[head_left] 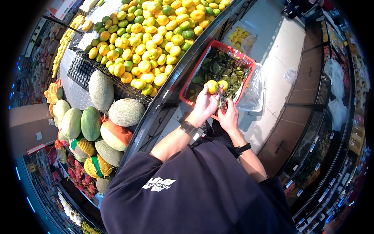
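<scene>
My left hand (pixel 205 104) is closed around a yellow-green mandarin (pixel 212 86). A second mandarin (pixel 223 85) sits right beside it, and which fingers support it is hidden. My right hand (pixel 229 115) is closed on a small scissors-like metal tool (pixel 221 96), its tip against the fruit; its handles are hidden by my fingers. Both hands are held over the near side of a red plastic crate (pixel 248 60). Inside the crate lie many dark green leaves and stems (pixel 218 64).
On the left, a sloping stand carries a large heap of mandarins (pixel 150 46). Several melons (pixel 102 90) lie nearer me. Behind the red crate is a clear tub (pixel 238 38) with yellow fruit; a translucent bin (pixel 255 91) stands beside it. Dark cabinets (pixel 278 136) line the tiled aisle.
</scene>
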`<state>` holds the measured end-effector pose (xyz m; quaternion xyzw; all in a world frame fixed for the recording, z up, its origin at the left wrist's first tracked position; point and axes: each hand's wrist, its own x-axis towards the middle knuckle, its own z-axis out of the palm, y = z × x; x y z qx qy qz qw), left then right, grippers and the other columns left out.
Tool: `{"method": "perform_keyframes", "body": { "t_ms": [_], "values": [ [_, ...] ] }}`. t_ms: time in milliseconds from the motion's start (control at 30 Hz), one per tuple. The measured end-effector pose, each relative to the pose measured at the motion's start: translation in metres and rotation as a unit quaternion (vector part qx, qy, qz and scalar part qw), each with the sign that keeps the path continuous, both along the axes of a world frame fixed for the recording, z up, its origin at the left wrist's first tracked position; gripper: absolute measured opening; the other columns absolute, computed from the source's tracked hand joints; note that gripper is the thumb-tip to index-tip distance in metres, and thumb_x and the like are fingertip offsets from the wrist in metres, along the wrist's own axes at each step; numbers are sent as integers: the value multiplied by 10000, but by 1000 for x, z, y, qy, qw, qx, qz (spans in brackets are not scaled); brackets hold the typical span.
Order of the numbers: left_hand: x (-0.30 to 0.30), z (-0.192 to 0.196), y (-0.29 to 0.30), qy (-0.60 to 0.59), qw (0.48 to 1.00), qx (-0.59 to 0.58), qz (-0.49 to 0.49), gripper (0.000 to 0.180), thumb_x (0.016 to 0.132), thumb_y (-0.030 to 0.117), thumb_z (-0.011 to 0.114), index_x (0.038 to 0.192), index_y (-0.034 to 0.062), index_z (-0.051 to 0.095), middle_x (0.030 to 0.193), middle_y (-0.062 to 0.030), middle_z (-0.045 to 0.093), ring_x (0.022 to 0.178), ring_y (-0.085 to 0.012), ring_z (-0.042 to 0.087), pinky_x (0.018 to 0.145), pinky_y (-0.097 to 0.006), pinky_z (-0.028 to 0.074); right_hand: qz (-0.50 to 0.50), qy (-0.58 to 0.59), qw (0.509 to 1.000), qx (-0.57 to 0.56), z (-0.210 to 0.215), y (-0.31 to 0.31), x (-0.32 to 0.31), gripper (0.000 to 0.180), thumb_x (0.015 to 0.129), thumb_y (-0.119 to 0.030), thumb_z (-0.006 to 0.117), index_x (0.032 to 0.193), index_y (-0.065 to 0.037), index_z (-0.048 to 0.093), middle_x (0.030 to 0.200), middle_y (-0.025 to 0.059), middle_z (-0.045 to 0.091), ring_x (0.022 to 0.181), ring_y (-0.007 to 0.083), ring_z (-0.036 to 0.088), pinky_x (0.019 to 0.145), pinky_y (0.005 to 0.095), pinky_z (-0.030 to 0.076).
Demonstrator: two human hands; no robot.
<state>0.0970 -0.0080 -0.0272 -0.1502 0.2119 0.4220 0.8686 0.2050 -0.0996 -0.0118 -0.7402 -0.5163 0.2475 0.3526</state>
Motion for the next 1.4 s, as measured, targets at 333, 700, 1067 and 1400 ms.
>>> {"method": "perform_keyframes", "body": {
  "t_ms": [333, 700, 1067, 1400],
  "values": [
    [-4, 8, -9, 67, 993, 72, -58, 509, 1061, 468, 361, 1278, 20, 464, 1263, -209, 593, 1100, -298, 573, 1034, -436, 445, -45, 28, 999, 9, -1, 6, -12, 322, 815, -105, 715, 1093, -6, 588, 900, 147, 647, 821, 345, 636, 751, 457, 512],
    [5, -28, -11, 56, 993, -62, -86, 510, 1067, 464, 347, 1226, 2, 492, 1197, -201, 606, 1052, -305, 597, 1007, -434, 473, -58, -5, 990, -126, -15, -1, -6, 202, 855, -217, 673, 933, -40, 616, 792, 184, 676, 774, 390, 672, 688, 497, 510],
    [-37, -27, 42, 142, 977, -154, -47, 467, 1038, 489, 380, 1141, 50, 500, 1032, -152, 602, 861, -306, 638, 709, -401, 563, -127, 110, 977, -131, -56, -10, 24, 332, 788, -201, 718, 1049, -13, 637, 768, 97, 644, 760, 251, 656, 739, 408, 516],
    [-112, 113, 129, 389, 842, 320, 192, 374, 1016, 306, 450, 1208, 3, 554, 1175, -144, 641, 1112, -269, 610, 902, -386, 481, -206, 160, 949, -178, -78, -51, 62, 350, 792, -239, 736, 1052, -23, 645, 818, 87, 648, 772, 215, 614, 748, 365, 497]
  ]
}}
